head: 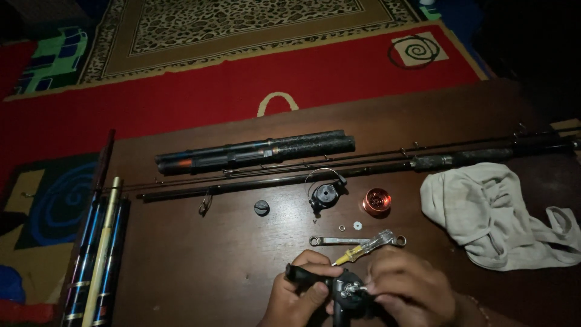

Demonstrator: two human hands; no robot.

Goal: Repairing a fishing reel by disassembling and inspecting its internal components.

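Note:
My left hand (pixel 299 295) grips a black fishing reel body (pixel 339 290) by its handle side, low over the dark wooden table (pixel 181 260). My right hand (pixel 407 286) pinches a small metal part at the reel's centre. Just beyond my hands lie a screwdriver with a clear and yellow handle (pixel 365 247) and a small metal wrench (pixel 330 240). Farther back sit a black rotor with a bail wire (pixel 325 194), an orange-red spool (pixel 376 201), a black round cap (pixel 261 208) and two tiny washers or gears (pixel 357 226).
Fishing rod sections (pixel 254 155) lie across the back of the table, and more rods (pixel 100 242) lie along the left edge. A crumpled pale cloth (pixel 496 212) rests at the right. A red patterned carpet (pixel 242 91) covers the floor beyond.

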